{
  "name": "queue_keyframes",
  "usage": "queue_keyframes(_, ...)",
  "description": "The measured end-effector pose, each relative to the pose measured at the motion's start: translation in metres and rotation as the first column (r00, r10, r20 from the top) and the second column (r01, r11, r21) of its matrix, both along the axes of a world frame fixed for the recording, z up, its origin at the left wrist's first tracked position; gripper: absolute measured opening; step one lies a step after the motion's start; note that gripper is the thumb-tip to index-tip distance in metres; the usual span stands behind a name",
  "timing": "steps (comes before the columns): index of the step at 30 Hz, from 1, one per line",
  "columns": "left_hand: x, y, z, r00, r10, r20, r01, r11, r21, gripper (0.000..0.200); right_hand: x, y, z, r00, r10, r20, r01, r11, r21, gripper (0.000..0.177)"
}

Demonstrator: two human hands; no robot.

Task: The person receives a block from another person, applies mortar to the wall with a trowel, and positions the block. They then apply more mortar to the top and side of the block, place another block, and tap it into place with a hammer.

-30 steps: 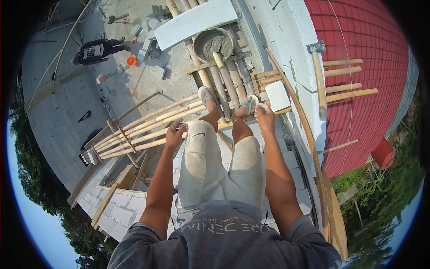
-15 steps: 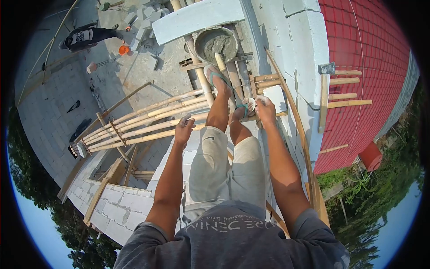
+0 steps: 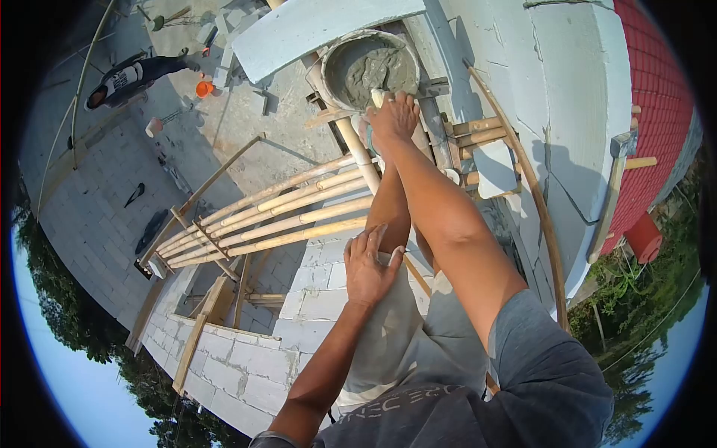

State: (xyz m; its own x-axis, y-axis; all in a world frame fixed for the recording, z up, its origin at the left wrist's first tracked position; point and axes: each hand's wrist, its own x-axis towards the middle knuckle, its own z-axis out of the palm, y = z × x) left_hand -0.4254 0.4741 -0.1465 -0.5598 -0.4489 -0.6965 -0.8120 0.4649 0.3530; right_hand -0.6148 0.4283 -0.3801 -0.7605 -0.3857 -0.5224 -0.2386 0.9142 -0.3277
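My right hand (image 3: 394,123) reaches forward past my knee to the rim of a round tub (image 3: 328,75) of wet grey mortar (image 3: 373,69). Its fingers are closed around the pale handle (image 3: 378,97) of a tool; the far end is sunk in the mortar, so its kind is hidden. My left hand (image 3: 370,267) lies on my bent knee, fingers spread, with nothing in it. Grey smears show on its fingertips.
Bamboo poles (image 3: 299,216) run left from the scaffold. A long white block (image 3: 321,30) lies behind the tub. On the block wall (image 3: 582,97) at right rests a wooden-handled hammer or hatchet (image 3: 618,175). A person (image 3: 131,78) is on the floor below, near an orange bucket (image 3: 204,89).
My right hand has moved from beside my foot to the tool handle at the tub. My left hand has come down onto my knee. My body leans further forward.
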Motion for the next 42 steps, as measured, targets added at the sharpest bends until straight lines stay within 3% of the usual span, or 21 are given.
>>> queue_keyframes(3,0.001,0.000,0.000,0.999,0.018,-0.028,-0.017,0.999,0.034,0.054,0.002,-0.014,-0.044,0.998,0.039,0.054,-0.043,0.997,0.069,0.043)
queue_keyframes(5,0.004,0.001,-0.001,0.998,0.056,-0.023,-0.054,0.997,0.059,0.051,-0.015,-0.010,-0.023,0.996,0.043,0.072,-0.050,0.993,0.109,0.041)
queue_keyframes(7,0.006,0.004,-0.002,0.985,0.167,-0.043,-0.163,0.984,0.073,0.048,-0.056,-0.001,0.049,0.862,0.017,0.506,-0.078,0.992,0.099,0.064)
queue_keyframes(9,0.002,0.007,0.000,0.980,0.190,-0.054,-0.185,0.979,0.090,0.048,-0.062,0.015,0.045,0.883,0.020,0.469,-0.117,0.977,0.178,0.067)
queue_keyframes(11,-0.005,0.007,-0.003,0.976,0.208,-0.063,-0.201,0.975,0.094,0.048,-0.066,0.026,0.061,0.932,-0.015,0.362,-0.061,0.978,0.198,0.058)
queue_keyframes(14,-0.011,0.007,0.001,0.992,0.097,-0.085,-0.090,0.992,0.091,0.051,-0.060,0.015,0.033,0.942,-0.026,0.334,-0.041,0.981,0.190,0.048)
queue_keyframes(16,-0.013,0.008,0.003,0.996,0.064,-0.067,-0.059,0.995,0.076,0.052,-0.047,-0.011,-0.002,0.940,-0.115,0.320,0.080,0.989,0.120,0.041)
queue_keyframes(20,-0.011,0.010,0.000,0.991,-0.123,-0.044,0.125,0.991,0.048,0.053,-0.045,-0.044,-0.021,0.899,-0.166,0.404,0.152,0.986,0.067,0.045)
queue_keyframes(23,-0.003,0.014,-0.002,0.997,-0.068,-0.046,0.071,0.995,0.064,0.054,-0.042,0.000,-0.011,0.914,-0.104,0.392,0.124,0.992,-0.025,0.051)
queue_keyframes(26,-0.006,0.013,-0.003,0.996,-0.082,-0.025,0.083,0.994,0.073,0.053,-0.034,0.056,0.020,0.963,0.018,0.270,0.014,0.993,-0.118,0.057)
queue_keyframes(28,-0.007,0.014,-0.007,0.996,-0.083,-0.040,0.085,0.995,0.058,0.053,-0.033,0.082,0.027,0.931,0.027,0.363,0.011,0.995,-0.102,0.064)
queue_keyframes(33,-0.006,0.006,-0.005,0.990,-0.129,-0.058,0.131,0.991,0.028,0.049,-0.009,0.117,0.040,0.940,-0.062,0.335,0.178,0.928,-0.327,0.068)
queue_keyframes(35,-0.003,-0.001,-0.009,0.997,-0.036,-0.069,0.041,0.997,0.061,0.049,0.006,0.138,0.043,0.946,-0.087,0.311,0.240,0.833,-0.498,0.065)
queue_keyframes(36,0.007,-0.002,-0.020,0.991,0.098,-0.087,-0.085,0.986,0.144,0.049,0.004,0.145,0.068,0.925,-0.061,0.374,0.239,0.860,-0.450,0.063)
queue_keyframes(37,0.001,-0.005,-0.013,0.995,0.044,-0.095,-0.027,0.984,0.173,0.049,0.003,0.153,0.095,0.899,-0.044,0.435,0.238,0.884,-0.403,0.061)
queue_keyframes(39,-0.017,-0.007,0.002,0.946,0.314,-0.078,-0.288,0.927,0.240,0.048,0.029,0.179,0.112,0.920,-0.156,0.358,0.348,0.744,-0.570,0.058)
queue_keyframes(40,-0.015,-0.007,0.000,0.919,0.374,-0.122,-0.332,0.904,0.269,0.046,0.035,0.190,0.138,0.922,-0.166,0.351,0.336,0.791,-0.510,0.054)
queue_keyframes(41,-0.011,-0.008,-0.001,0.934,0.334,-0.129,-0.288,0.914,0.286,0.046,0.047,0.199,0.158,0.952,-0.244,0.185,0.304,0.828,-0.471,0.049)
queue_keyframes(42,-0.011,-0.010,-0.001,0.939,0.312,-0.146,-0.264,0.924,0.278,0.046,0.060,0.208,0.165,0.948,-0.294,0.124,0.313,0.786,-0.533,0.047)
